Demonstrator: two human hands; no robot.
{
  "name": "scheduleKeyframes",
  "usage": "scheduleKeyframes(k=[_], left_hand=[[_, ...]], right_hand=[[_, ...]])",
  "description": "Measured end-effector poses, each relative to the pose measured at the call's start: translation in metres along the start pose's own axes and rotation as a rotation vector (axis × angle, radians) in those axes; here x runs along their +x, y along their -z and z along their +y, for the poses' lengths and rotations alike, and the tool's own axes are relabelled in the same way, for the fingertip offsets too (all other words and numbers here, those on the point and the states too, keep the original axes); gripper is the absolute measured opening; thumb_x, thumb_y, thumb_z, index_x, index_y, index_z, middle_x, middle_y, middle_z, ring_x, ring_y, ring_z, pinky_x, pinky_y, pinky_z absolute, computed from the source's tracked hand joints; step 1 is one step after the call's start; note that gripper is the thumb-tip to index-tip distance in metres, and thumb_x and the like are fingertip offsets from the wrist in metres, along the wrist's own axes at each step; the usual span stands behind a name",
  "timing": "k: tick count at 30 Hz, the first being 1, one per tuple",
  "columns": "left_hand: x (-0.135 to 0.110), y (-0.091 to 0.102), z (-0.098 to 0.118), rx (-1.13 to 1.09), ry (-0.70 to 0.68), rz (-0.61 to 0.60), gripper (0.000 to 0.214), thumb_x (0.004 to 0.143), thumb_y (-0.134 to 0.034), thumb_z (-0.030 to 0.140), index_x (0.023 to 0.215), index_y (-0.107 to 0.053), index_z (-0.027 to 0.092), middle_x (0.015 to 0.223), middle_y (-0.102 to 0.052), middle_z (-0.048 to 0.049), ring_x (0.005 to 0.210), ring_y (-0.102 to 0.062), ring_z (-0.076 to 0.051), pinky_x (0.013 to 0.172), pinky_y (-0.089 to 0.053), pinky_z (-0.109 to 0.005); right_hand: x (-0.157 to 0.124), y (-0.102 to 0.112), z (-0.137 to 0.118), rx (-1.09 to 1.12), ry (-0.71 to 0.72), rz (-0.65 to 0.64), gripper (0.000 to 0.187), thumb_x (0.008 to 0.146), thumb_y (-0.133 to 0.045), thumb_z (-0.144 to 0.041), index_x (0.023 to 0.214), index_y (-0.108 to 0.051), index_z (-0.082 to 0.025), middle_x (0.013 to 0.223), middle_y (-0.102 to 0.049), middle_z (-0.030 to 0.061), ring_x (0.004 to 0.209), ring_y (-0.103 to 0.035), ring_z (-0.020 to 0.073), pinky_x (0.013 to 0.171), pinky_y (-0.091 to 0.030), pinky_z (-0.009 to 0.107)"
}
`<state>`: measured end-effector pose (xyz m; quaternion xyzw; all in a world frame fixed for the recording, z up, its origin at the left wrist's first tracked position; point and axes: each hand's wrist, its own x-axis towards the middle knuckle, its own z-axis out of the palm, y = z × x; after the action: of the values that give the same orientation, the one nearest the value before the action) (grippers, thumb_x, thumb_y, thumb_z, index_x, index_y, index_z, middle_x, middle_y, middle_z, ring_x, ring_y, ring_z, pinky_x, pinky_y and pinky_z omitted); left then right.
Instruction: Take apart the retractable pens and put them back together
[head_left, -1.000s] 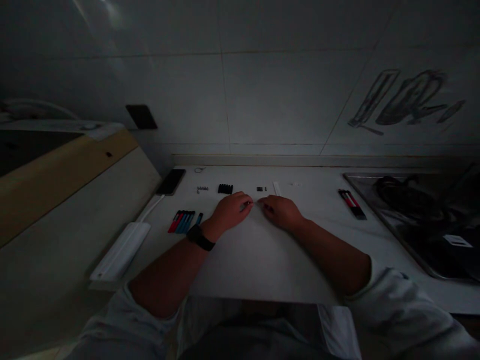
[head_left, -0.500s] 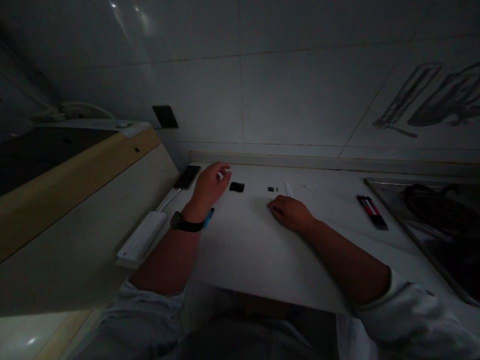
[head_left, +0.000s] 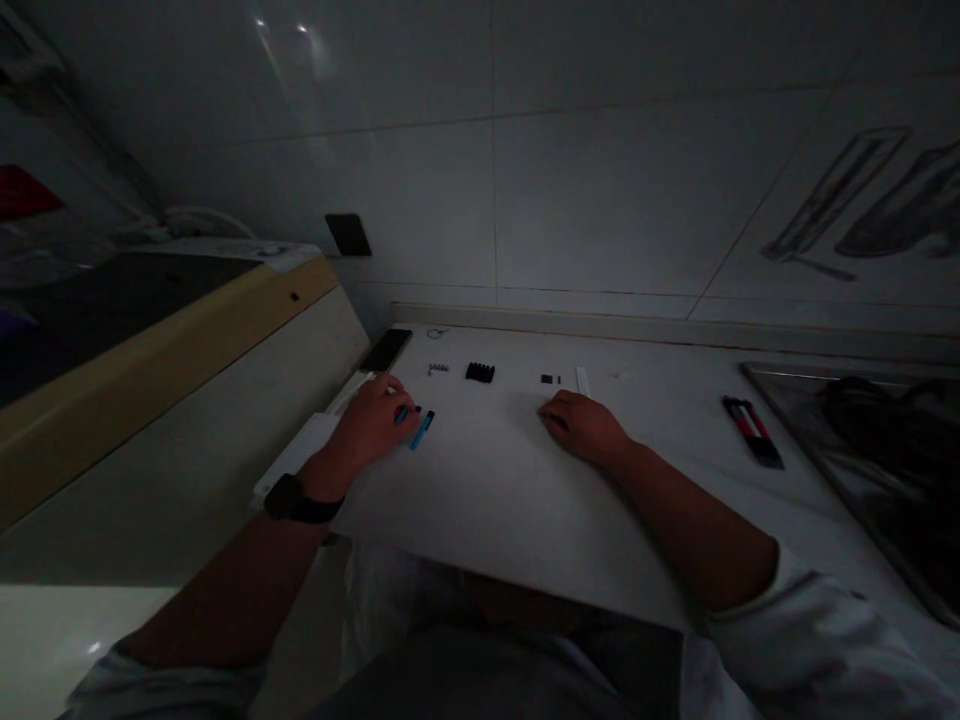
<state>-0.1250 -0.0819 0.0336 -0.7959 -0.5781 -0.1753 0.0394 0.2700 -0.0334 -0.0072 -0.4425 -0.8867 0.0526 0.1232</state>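
My left hand (head_left: 375, 422) is at the left of the white counter, its fingers closed around a small blue piece with a dark end (head_left: 403, 412). Most of that piece is hidden by the fingers. Just right of it lies a slim blue stick with a black tip (head_left: 422, 430). My right hand (head_left: 581, 426) rests on the counter with curled fingers; whether anything is inside them is too dark to tell. Beyond the hands lie a row of small metal pieces (head_left: 439, 368), a black ridged block (head_left: 480, 372), a small black square (head_left: 547, 379) and a white strip (head_left: 582, 380).
A dark phone (head_left: 387, 350) and a white power strip (head_left: 300, 448) lie along the left side by a box-like unit (head_left: 300, 330). At right are a red and black pack (head_left: 752, 432) and a metal-rimmed stove (head_left: 847, 480). A tiled wall (head_left: 600, 200) closes the back.
My left hand has drawn back and to the left, from beside the black block to the blue pieces, uncovering the metal pieces. My right hand stays put. The view has shifted slightly.
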Motion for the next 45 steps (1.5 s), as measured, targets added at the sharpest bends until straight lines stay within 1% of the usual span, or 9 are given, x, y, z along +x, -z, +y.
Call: scheduleKeyframes(k=[10, 20, 24, 27, 31, 34, 37, 41, 45], left_hand=[[-0.007, -0.018, 0.04, 0.184, 0.087, -0.282, 0.017, 0.085, -0.065, 0.028, 0.079, -0.076, 0.016, 0.107, -0.06, -0.0149, 0.098, -0.059, -0.03, 0.085, -0.049, -0.042], [0.054, -0.009, 0.12, 0.053, -0.252, -0.093, 0.014, 0.087, -0.065, 0.025, 0.092, -0.075, 0.016, 0.11, -0.063, -0.0132, 0.099, -0.061, -0.028, 0.088, -0.052, -0.043], [0.075, -0.012, 0.146, 0.012, -0.379, -0.062, 0.012, 0.088, -0.066, 0.024, 0.09, -0.073, 0.015, 0.109, -0.063, -0.0133, 0.098, -0.062, -0.028, 0.089, -0.052, -0.044], [0.087, -0.021, 0.149, -0.146, -0.391, -0.008, 0.009, 0.088, -0.066, 0.021, 0.093, -0.072, 0.016, 0.11, -0.062, -0.0115, 0.101, -0.062, -0.026, 0.094, -0.052, -0.044], [0.095, -0.044, 0.14, -0.617, -0.274, 0.047, 0.015, 0.09, -0.07, 0.027, 0.103, -0.071, 0.019, 0.113, -0.062, -0.0085, 0.103, -0.064, -0.021, 0.092, -0.055, -0.037], [0.096, -0.066, 0.134, -0.971, -0.116, 0.01, 0.021, 0.087, -0.074, 0.033, 0.102, -0.073, 0.02, 0.113, -0.064, -0.0081, 0.098, -0.065, -0.019, 0.082, -0.056, -0.032], [0.094, -0.083, 0.134, -1.244, 0.04, -0.043, 0.025, 0.084, -0.077, 0.037, 0.099, -0.074, 0.018, 0.103, -0.07, -0.0069, 0.096, -0.066, -0.018, 0.085, -0.055, -0.032], [0.091, -0.089, 0.132, -1.574, 0.279, -0.165, 0.035, 0.081, -0.082, 0.045, 0.1, -0.071, 0.018, 0.101, -0.072, -0.0065, 0.094, -0.069, -0.018, 0.083, -0.056, -0.031], [0.09, -0.087, 0.123, -1.678, 0.417, -0.202, 0.041, 0.081, -0.082, 0.051, 0.1, -0.065, 0.019, 0.102, -0.072, -0.0063, 0.093, -0.071, -0.018, 0.081, -0.059, -0.034]], right_hand=[[0.0, -0.005, 0.006, 0.046, 0.022, 0.056, 0.028, 0.102, -0.054, -0.028, 0.117, -0.076, -0.022, 0.115, -0.072, 0.01, 0.105, -0.069, 0.0246, 0.087, -0.054, 0.034], [-0.005, 0.001, -0.013, 0.2, 0.129, 0.287, 0.046, 0.101, -0.059, -0.037, 0.146, -0.057, -0.025, 0.133, -0.065, 0.013, 0.111, -0.066, 0.0269, 0.09, -0.058, 0.041], [-0.005, 0.0, -0.009, 0.168, 0.151, 0.356, 0.031, 0.098, -0.065, -0.036, 0.126, -0.068, -0.024, 0.124, -0.067, 0.0128, 0.115, -0.063, 0.0284, 0.096, -0.055, 0.043], [-0.003, -0.001, -0.003, 0.203, 0.125, 0.393, 0.017, 0.097, -0.064, -0.031, 0.11, -0.072, -0.022, 0.112, -0.068, 0.0122, 0.107, -0.064, 0.0267, 0.094, -0.055, 0.042], [0.002, -0.005, 0.001, 0.385, 0.085, 0.419, 0.01, 0.097, -0.065, -0.029, 0.1, -0.071, -0.022, 0.097, -0.067, 0.0078, 0.093, -0.065, 0.022, 0.085, -0.054, 0.036], [0.003, -0.009, 0.0, 0.498, 0.036, 0.399, 0.011, 0.097, -0.066, -0.033, 0.096, -0.071, -0.023, 0.093, -0.066, 0.0053, 0.086, -0.064, 0.0189, 0.074, -0.052, 0.031], [0.004, -0.012, -0.004, 0.576, 0.008, 0.365, 0.017, 0.097, -0.065, -0.039, 0.097, -0.071, -0.023, 0.093, -0.067, 0.0049, 0.085, -0.064, 0.0175, 0.071, -0.051, 0.028], [0.003, -0.009, -0.009, 0.609, -0.028, 0.361, 0.027, 0.101, -0.058, -0.046, 0.099, -0.072, -0.023, 0.096, -0.07, 0.0054, 0.086, -0.065, 0.0179, 0.074, -0.052, 0.03], [0.003, 0.004, 0.007, 0.609, -0.193, 0.535, 0.034, 0.105, -0.047, -0.047, 0.109, -0.072, -0.024, 0.105, -0.073, 0.0076, 0.096, -0.069, 0.0212, 0.086, -0.054, 0.035]])
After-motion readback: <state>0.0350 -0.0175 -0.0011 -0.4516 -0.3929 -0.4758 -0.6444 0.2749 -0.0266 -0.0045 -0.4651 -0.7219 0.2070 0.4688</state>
